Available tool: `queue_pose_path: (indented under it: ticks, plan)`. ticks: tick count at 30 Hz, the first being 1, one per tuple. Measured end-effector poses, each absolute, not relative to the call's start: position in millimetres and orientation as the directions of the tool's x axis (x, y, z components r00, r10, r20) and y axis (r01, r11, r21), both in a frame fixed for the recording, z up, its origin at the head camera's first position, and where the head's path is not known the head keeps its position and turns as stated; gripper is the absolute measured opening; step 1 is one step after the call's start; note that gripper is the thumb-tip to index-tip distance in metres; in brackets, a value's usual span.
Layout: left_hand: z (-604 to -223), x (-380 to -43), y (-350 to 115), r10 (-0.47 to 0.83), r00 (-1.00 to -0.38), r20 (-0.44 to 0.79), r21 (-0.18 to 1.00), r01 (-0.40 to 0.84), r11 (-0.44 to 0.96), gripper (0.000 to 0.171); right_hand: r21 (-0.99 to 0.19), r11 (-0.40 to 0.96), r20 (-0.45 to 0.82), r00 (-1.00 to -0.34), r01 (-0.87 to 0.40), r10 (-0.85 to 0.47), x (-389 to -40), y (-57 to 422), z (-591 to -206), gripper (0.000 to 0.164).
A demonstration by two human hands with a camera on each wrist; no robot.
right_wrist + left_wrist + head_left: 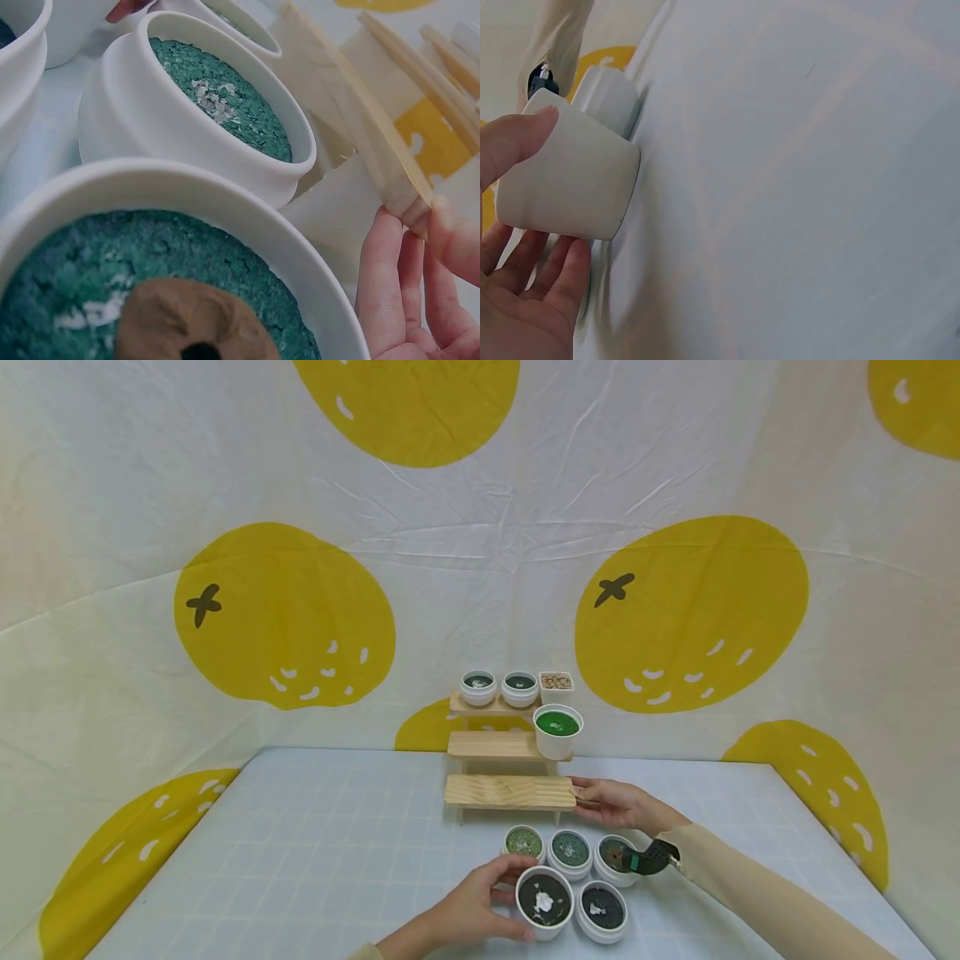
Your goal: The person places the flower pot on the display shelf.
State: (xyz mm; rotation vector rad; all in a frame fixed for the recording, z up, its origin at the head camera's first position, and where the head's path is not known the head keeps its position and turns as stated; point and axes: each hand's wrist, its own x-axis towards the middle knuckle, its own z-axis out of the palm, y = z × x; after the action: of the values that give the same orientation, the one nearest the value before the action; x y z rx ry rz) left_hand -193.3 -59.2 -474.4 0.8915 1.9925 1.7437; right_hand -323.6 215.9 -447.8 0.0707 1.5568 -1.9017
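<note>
My left hand (480,900) grips a white pot (543,903) with a dark filling and a white patch on top. In the left wrist view, the thumb lies on one side of this white pot (570,169) and the fingers on the other. At the right, my right hand (618,804) pinches the end of the lowest board of a three-tier wooden stand (510,792). The right wrist view shows thumb and fingers on that board's edge (409,206). Several other white pots (602,912) stand beside the held one, filled with green or dark material.
On the stand's top tier are two white pots (478,690) and a square white container (556,685) of beige bits. A bright-green-filled cup (557,731) stands at the middle tier's right end. Behind the table (337,843) hangs a fruit-print cloth (480,593).
</note>
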Motion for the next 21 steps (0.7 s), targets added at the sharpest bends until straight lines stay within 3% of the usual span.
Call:
queue_pose_path:
  ticks: [21]
  plan:
    - [-484.2, -185.4, -48.7, 0.627, -0.762, 0.162, 0.982, 0.186, -0.029, 0.071, -0.846, -0.084, -0.436, -0.774, 0.527, -0.459, -323.1, 217.3, -448.7, 0.065]
